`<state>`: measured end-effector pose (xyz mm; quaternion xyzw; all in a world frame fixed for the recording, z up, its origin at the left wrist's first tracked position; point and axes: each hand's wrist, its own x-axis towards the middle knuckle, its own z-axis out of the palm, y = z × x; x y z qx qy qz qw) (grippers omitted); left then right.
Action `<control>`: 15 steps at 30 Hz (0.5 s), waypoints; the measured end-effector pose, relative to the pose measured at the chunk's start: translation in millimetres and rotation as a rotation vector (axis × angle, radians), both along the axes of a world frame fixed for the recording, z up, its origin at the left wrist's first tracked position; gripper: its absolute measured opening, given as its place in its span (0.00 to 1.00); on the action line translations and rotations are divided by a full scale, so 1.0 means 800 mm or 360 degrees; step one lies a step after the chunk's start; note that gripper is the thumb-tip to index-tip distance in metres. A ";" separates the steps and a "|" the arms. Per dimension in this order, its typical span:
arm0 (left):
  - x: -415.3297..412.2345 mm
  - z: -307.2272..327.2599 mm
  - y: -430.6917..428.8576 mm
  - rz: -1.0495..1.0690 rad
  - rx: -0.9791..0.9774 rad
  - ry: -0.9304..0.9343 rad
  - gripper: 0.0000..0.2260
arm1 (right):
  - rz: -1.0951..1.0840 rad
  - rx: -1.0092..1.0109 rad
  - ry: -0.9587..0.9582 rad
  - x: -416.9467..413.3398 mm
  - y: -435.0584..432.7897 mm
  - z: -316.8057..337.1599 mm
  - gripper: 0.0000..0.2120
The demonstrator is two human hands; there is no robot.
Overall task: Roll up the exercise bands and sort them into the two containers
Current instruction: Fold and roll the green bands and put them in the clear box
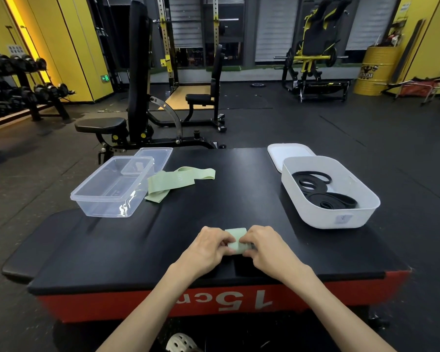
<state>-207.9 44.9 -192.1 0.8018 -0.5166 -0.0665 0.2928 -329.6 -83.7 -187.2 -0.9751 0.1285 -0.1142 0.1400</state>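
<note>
Clear glossy plastic tub; matt cloth band (pale green).

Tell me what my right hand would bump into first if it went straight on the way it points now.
The right hand pinches the rolled green band, so that is right against it. Going straight on, leftward, it would most likely meet the left hand, which holds the roll's other side.

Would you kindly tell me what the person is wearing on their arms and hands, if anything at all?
The left forearm and right forearm are bare to the frame's lower edge, no sleeves in view. The left hand and right hand wear no gloves; no watch, bracelet or ring shows, though some fingertips hide behind the rolled light green fabric band.
</note>
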 end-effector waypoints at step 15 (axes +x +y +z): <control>0.001 0.002 0.001 -0.0050 -0.0073 -0.0237 0.11 | 0.0009 0.0068 0.0029 0.008 -0.008 0.004 0.12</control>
